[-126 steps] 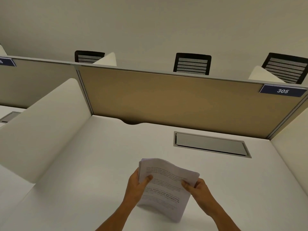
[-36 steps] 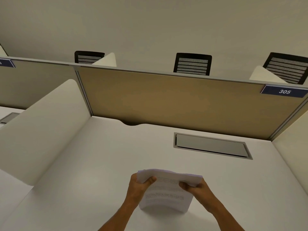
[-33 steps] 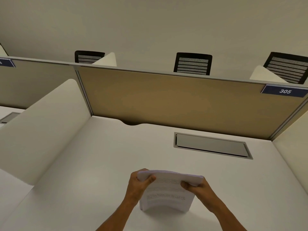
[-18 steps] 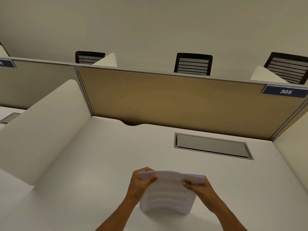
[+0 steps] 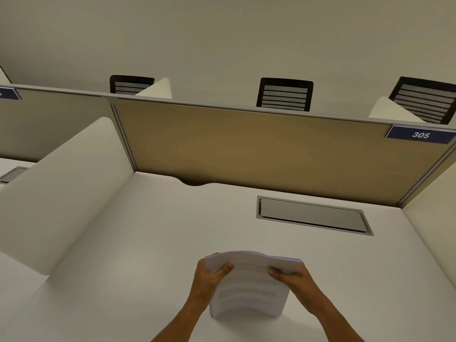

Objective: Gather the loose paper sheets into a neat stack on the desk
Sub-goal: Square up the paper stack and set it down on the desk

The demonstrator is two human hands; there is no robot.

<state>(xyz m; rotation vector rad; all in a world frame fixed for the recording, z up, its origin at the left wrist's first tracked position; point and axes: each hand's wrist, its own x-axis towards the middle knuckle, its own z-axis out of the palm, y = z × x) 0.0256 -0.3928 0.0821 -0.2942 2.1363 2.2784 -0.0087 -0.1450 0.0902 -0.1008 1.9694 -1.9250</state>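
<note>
Hands: our left hand (image 5: 209,280) and right hand (image 5: 293,280) each hold a closed grip on the paper stack (image 5: 249,287), thumbs on the printed front, fingers hidden behind the top corners.
Paper stack: it stands on its bottom edge on the white table (image 5: 148,255), near us and just right of centre, the sheets bowed toward us. We judge it is held upright so the loose edges can be squared against the surface.
Progress: the sheets look gathered; by our reading, what remains is laying them flat.
Cable hatch: a grey hatch (image 5: 312,215) sits flush in the table beyond the stack, well apart from it.
Partition: a tan partition (image 5: 259,149) closes the booth behind, with a blue plate (image 5: 420,135) marked 305.
</note>
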